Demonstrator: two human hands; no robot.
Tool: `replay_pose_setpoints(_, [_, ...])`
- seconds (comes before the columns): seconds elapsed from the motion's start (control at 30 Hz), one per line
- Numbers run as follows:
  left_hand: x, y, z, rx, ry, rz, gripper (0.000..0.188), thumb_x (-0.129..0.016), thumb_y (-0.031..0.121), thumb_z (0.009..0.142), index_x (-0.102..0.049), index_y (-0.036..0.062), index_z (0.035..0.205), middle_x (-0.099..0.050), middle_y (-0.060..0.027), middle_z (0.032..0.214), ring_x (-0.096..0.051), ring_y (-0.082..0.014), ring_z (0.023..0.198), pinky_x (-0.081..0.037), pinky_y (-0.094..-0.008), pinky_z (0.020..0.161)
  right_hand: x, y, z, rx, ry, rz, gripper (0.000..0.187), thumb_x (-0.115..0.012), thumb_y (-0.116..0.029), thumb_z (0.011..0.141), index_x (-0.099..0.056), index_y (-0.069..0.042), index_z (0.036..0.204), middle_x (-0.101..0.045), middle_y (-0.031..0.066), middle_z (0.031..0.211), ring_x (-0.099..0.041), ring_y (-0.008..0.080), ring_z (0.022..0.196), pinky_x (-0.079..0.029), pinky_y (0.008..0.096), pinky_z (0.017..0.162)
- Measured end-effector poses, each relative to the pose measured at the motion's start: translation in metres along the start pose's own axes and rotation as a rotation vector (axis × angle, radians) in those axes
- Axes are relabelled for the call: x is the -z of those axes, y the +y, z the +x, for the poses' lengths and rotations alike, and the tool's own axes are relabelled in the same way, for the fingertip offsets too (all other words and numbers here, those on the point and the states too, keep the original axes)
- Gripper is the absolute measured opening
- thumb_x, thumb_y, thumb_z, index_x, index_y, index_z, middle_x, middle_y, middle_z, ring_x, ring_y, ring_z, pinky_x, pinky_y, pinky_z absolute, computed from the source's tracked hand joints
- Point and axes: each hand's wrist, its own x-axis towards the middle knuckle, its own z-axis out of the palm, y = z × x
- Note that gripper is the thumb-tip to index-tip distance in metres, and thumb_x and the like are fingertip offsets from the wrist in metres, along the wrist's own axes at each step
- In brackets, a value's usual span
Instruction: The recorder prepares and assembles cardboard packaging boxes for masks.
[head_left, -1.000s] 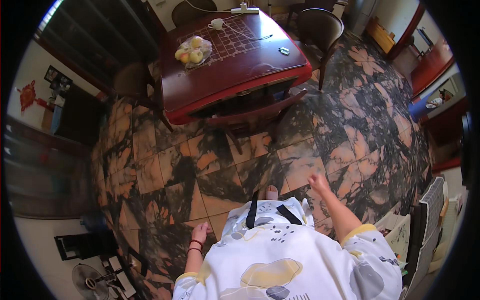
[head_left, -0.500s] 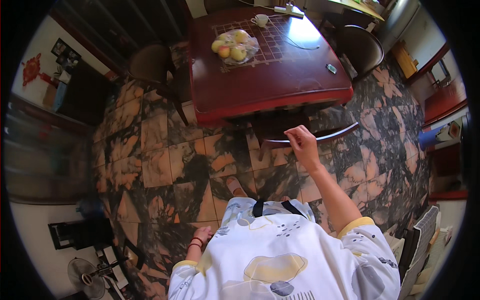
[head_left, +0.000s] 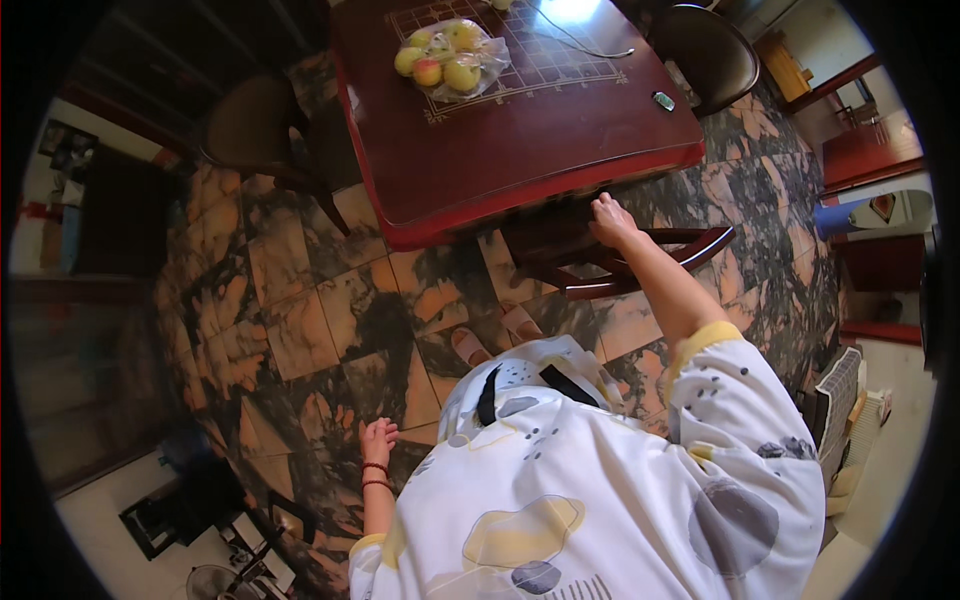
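My right hand point(head_left: 611, 220) reaches forward above the dark wooden chair point(head_left: 690, 252) at the near side of the table. Its fingers are drawn together, and what they hold, if anything, is hidden. My left hand point(head_left: 378, 438) hangs beside my body over the tiled floor, fingers loosely apart and holding nothing, with dark red bracelets at the wrist. On the dark red table point(head_left: 530, 150) lies a clear plastic bag of apples point(head_left: 452, 62), yellow-green and reddish. Toward the table's right edge rests a small dark green object point(head_left: 663, 101), too small to name.
A pale cable point(head_left: 590, 48) runs across the tabletop. One dark chair point(head_left: 265, 125) stands at the table's left, another point(head_left: 712, 60) at its right. A fan point(head_left: 212, 582) is at the lower left, and a blue cylindrical thing point(head_left: 838, 218) at the right.
My right hand has moved forward, past the chair's back toward the table edge. My left hand has shifted slightly left and forward. The view has moved closer to the table and turned.
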Motion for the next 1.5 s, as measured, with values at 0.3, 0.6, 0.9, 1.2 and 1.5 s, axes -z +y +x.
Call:
replay_pose_setpoints(0.3, [-0.012, -0.060, -0.080, 0.116, 0.074, 0.102, 0.038, -0.051, 0.034, 0.091, -0.058, -0.0018, 0.102, -0.066, -0.0117, 0.088, -0.063, -0.0170, 0.073, -0.051, -0.0290, 0.065, -0.018, 0.003, 0.049, 0.040, 0.018, -0.025, 0.037, -0.064, -0.017, 0.075, -0.050, -0.004, 0.107, -0.045, 0.0136, 0.115, -0.045, 0.0323, 0.113, -0.045, 0.0432, 0.088])
replay_pose_setpoints(0.6, [-0.046, -0.016, -0.088, 0.158, 0.091, 0.108, 0.035, -0.052, 0.032, 0.090, -0.059, 0.0008, 0.104, -0.066, -0.0098, 0.091, -0.063, -0.0171, 0.075, -0.050, -0.0289, 0.067, -0.057, 0.029, 0.051, 0.276, -0.066, -0.145, 0.023, -0.052, -0.009, 0.076, -0.051, -0.002, 0.098, -0.046, 0.0174, 0.107, -0.048, 0.0343, 0.104, -0.046, 0.0431, 0.083])
replay_pose_setpoints(0.9, [-0.059, 0.008, -0.089, -0.044, 0.164, 0.168, 0.032, -0.051, 0.027, 0.090, -0.059, -0.0001, 0.104, -0.067, -0.0112, 0.090, -0.064, -0.0168, 0.079, -0.050, -0.0280, 0.072, -0.058, 0.019, 0.052, 0.229, 0.042, 0.030, 0.028, -0.054, -0.003, 0.075, -0.048, 0.000, 0.102, -0.046, 0.0212, 0.107, -0.057, 0.0371, 0.090, -0.050, 0.0432, 0.074])
replay_pose_setpoints(1.2, [-0.061, -0.038, -0.121, 0.027, 0.127, 0.227, 0.032, -0.054, 0.029, 0.088, -0.060, 0.0007, 0.101, -0.066, -0.0102, 0.087, -0.062, -0.0170, 0.076, -0.049, -0.0285, 0.068, -0.072, -0.004, 0.056, 0.591, 0.073, -0.238, 0.041, -0.053, -0.011, 0.079, -0.046, -0.005, 0.120, -0.049, 0.0119, 0.112, -0.057, 0.0285, 0.090, -0.052, 0.0373, 0.069])
replay_pose_setpoints(1.5, [-0.060, -0.080, -0.121, 0.022, 0.184, 0.156, 0.029, -0.056, 0.028, 0.087, -0.063, 0.0010, 0.093, -0.066, -0.0084, 0.080, -0.061, -0.0171, 0.075, -0.048, -0.0310, 0.068, -0.072, -0.012, 0.055, 0.596, 0.107, -0.373, 0.021, -0.056, -0.010, 0.076, -0.056, -0.003, 0.095, -0.051, 0.0121, 0.096, -0.058, 0.0246, 0.085, -0.052, 0.0332, 0.066])
